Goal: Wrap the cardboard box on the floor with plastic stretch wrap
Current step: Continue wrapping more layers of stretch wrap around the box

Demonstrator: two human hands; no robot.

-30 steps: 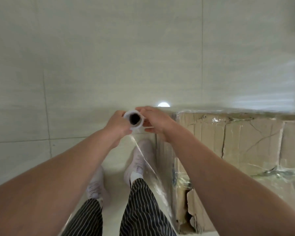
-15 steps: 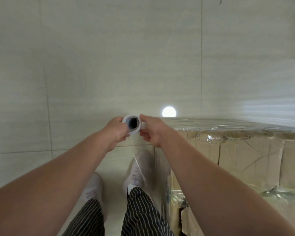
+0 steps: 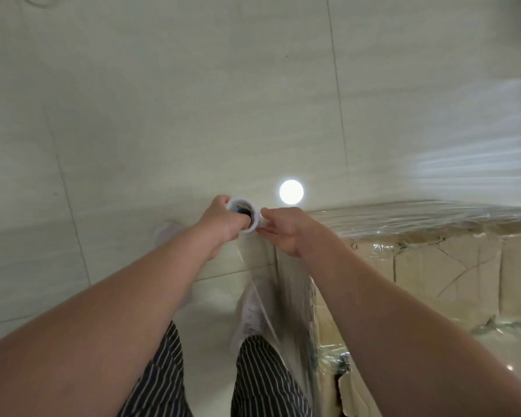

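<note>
Left hand (image 3: 220, 219) grips the roll (image 3: 242, 218); right hand (image 3: 278, 228) is just beside it, hold unclear. The box (image 3: 433, 266), on the floor (image 3: 163, 115) at right, already wears film (image 3: 403, 218) over top and sides; more turns probably remain.

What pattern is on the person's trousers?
Dark with thin white vertical stripes on the trousers, seen in the head view.
</note>
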